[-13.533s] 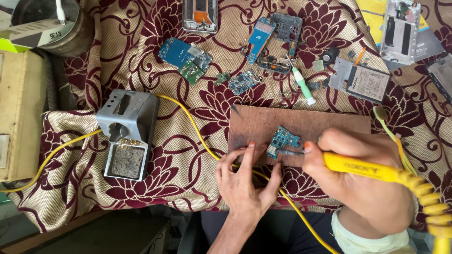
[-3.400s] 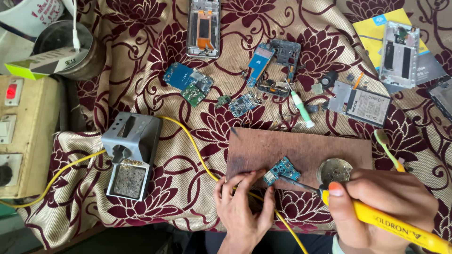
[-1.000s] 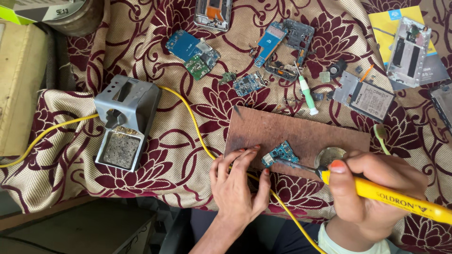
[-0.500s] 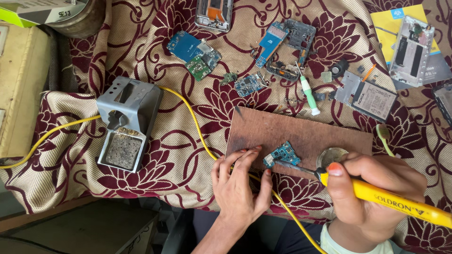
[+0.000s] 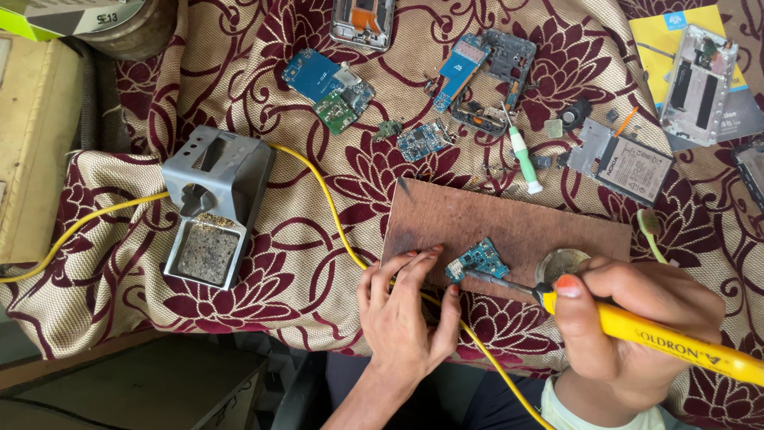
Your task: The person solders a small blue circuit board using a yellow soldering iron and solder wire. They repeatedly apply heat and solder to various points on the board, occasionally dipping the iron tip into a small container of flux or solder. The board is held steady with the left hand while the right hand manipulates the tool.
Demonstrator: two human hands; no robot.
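Observation:
My right hand (image 5: 633, 318) grips a yellow soldering iron (image 5: 676, 344) whose metal tip rests on a small blue circuit board (image 5: 480, 261). That board lies on a brown wooden work board (image 5: 477, 219). My left hand (image 5: 406, 314) lies flat at the wooden board's near left edge, fingers spread, with the fingertips just left of the circuit board. A small round tin (image 5: 561, 263) sits on the wooden board beside my right hand.
A grey soldering stand with a sponge tray (image 5: 213, 215) sits to the left, and a yellow cable (image 5: 318, 191) runs past it. Phone boards (image 5: 326, 84), phone frames (image 5: 700, 72), a battery (image 5: 633, 167) and a green-tipped screwdriver (image 5: 521, 155) lie on the maroon floral cloth.
The view has shifted slightly. The iron's tip stays on the small circuit board, and my left hand keeps its place at the board's edge.

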